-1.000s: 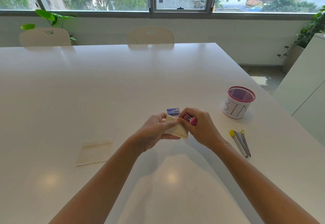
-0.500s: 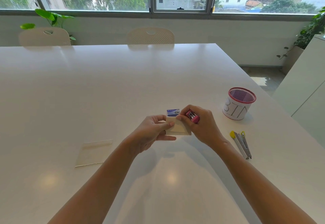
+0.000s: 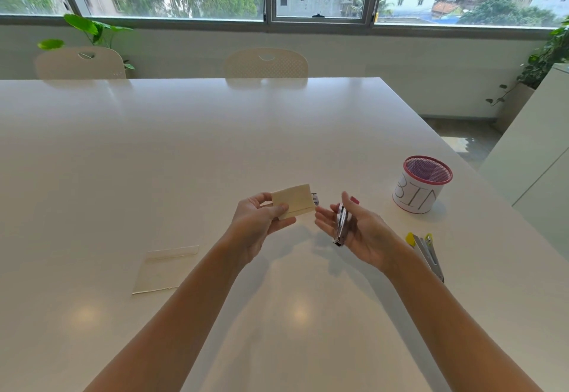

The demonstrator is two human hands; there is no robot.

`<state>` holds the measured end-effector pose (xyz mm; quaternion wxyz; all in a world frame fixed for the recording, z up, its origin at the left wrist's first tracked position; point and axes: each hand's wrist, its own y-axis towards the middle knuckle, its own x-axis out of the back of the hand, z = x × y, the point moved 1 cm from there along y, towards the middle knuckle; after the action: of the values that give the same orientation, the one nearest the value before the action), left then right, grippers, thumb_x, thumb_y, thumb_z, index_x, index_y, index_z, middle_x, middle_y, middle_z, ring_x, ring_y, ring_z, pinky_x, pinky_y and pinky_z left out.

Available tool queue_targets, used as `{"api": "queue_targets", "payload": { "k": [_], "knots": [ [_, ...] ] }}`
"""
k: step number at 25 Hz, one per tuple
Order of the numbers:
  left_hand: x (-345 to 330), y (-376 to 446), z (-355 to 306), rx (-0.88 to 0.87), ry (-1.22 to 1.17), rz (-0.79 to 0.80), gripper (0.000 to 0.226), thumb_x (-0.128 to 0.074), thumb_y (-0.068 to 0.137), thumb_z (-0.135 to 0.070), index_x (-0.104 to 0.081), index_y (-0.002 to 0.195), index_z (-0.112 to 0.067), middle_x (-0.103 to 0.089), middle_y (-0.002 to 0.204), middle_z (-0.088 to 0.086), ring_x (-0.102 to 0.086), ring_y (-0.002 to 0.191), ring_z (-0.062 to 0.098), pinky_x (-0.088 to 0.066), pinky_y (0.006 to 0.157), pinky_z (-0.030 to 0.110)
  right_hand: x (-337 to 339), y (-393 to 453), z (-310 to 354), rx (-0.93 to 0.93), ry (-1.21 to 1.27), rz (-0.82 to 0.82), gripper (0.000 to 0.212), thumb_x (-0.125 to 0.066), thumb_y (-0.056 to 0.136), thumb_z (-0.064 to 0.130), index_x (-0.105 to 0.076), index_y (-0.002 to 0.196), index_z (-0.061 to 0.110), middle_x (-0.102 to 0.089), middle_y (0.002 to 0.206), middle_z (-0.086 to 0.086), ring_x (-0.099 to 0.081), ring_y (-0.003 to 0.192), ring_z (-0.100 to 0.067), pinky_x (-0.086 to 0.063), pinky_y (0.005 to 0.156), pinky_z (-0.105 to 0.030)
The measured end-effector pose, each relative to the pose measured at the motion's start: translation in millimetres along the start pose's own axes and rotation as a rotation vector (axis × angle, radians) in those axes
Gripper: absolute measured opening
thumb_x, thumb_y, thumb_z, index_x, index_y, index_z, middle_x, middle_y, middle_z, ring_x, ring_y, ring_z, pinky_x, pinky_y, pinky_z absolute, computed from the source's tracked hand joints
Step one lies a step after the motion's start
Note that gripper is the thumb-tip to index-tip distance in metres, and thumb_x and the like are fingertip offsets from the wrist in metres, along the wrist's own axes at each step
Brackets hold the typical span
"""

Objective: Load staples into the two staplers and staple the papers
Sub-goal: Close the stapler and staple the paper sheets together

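While both hands hovered apart above the white surface, each one held its own item.

Left hand pinched the folded cream papers between thumb and fingers; right hand, palm up with fingers loosely curled, cradled the pink stapler, at 3 o'clock of the papers. A yellow stapler lay at 4 o'clock, a mesh cup at 2 o'clock, a second paper at 8 o'clock.

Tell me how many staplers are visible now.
2. The pink stapler is in the right hand; the yellow stapler lies on the table, right of that hand. None seems hidden.
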<state>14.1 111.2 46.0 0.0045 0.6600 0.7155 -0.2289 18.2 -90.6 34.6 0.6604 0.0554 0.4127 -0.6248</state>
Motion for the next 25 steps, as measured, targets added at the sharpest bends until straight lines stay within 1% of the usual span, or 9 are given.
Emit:
{"api": "queue_targets", "payload": {
  "k": [2,4,6,9,14,16,18,22,25],
  "knots": [
    [-1.2,1.1,0.1,-0.007,-0.028,0.003,0.016,-0.064,0.090,0.010,-0.060,0.104,0.002,-0.068,0.109,0.025,-0.072,0.097,0.035,-0.063,0.070,0.032,2.4,-1.6,-2.6,-0.065,-0.069,0.040,0.052,-0.054,0.094,0.049,-0.057,0.110,-0.001,-0.073,0.093,-0.016,-0.072,0.068,-0.021,-0.060,0.052,-0.027],
    [-2.6,2.0,0.2,-0.013,-0.050,0.011,0.017,-0.065,0.089,0.009,-0.060,0.104,0.002,-0.069,0.109,0.025,-0.073,0.095,0.034,-0.063,0.070,0.031,5.5,-1.0,-4.8,-0.125,-0.077,0.104,0.070,-0.047,0.091,0.062,-0.060,0.121,0.000,-0.062,0.078,-0.006,-0.053,0.048,-0.007,-0.043,0.037,-0.014],
    [-5.3,1.8,-0.9,-0.021,-0.073,0.020,0.017,-0.065,0.089,0.009,-0.060,0.104,0.003,-0.070,0.107,0.025,-0.075,0.092,0.032,-0.062,0.069,0.030,9.1,0.9,-5.8,-0.156,-0.031,0.178,0.084,-0.038,0.091,0.070,-0.064,0.126,-0.002,-0.051,0.070,-0.003,-0.039,0.042,-0.004,-0.033,0.032,-0.013],
    [-9.9,0.6,-2.9,-0.022,-0.106,0.043,0.017,-0.065,0.089,0.008,-0.059,0.105,0.003,-0.073,0.100,0.023,-0.076,0.088,0.032,-0.062,0.068,0.029,10.9,1.5,-6.7,-0.167,-0.036,0.281,0.090,-0.029,0.094,0.072,-0.066,0.125,-0.004,-0.050,0.070,-0.004,-0.038,0.044,-0.005,-0.032,0.034,-0.014],
    [-19.4,-4.5,-2.1,-0.011,-0.081,0.045,0.018,-0.065,0.090,0.006,-0.056,0.106,0.003,-0.072,0.104,0.024,-0.076,0.087,0.030,-0.061,0.067,0.026,7.5,-0.2,-6.8,-0.060,-0.235,0.293,0.064,-0.043,0.094,0.048,-0.070,0.116,-0.004,-0.057,0.077,-0.009,-0.048,0.058,-0.012,-0.041,0.044,-0.019],
    [-21.3,-5.5,-3.0,-0.015,-0.073,0.029,0.018,-0.064,0.091,0.005,-0.055,0.106,0.002,-0.071,0.106,0.023,-0.076,0.087,0.029,-0.061,0.067,0.026,6.8,-1.2,-9.4,0.033,-0.410,0.269,0.050,-0.044,0.101,0.041,-0.064,0.122,0.001,-0.060,0.084,-0.009,-0.056,0.068,-0.014,-0.050,0.056,-0.021],
    [-21.0,-5.8,-5.0,-0.023,-0.082,0.015,0.017,-0.064,0.092,0.004,-0.055,0.105,0.001,-0.070,0.109,0.023,-0.077,0.086,0.028,-0.061,0.068,0.026,5.9,-3.3,-12.8,0.132,-0.619,0.224,0.041,-0.054,0.097,0.041,-0.059,0.122,0.009,-0.065,0.092,-0.008,-0.067,0.079,-0.017,-0.054,0.067,-0.023],
    [-20.6,-7.9,-8.1,-0.029,-0.092,0.015,0.016,-0.064,0.092,0.004,-0.054,0.104,0.000,-0.069,0.111,0.024,-0.077,0.085,0.028,-0.061,0.068,0.027,1.1,-6.3,-18.6,0.251,-0.834,0.116,0.042,-0.071,0.082,0.040,-0.054,0.108,0.013,-0.074,0.087,-0.005,-0.070,0.067,-0.017,-0.049,0.053,-0.022],
    [-21.4,-10.7,-6.7,-0.028,-0.093,0.029,0.015,-0.064,0.091,0.005,-0.054,0.101,0.001,-0.070,0.107,0.025,-0.076,0.086,0.029,-0.061,0.066,0.027,0.4,-3.4,-22.0,0.315,-0.969,0.038,0.035,-0.073,0.085,0.038,-0.058,0.105,0.014,-0.075,0.083,-0.001,-0.061,0.061,-0.009,-0.047,0.054,-0.022]
  ]
}}
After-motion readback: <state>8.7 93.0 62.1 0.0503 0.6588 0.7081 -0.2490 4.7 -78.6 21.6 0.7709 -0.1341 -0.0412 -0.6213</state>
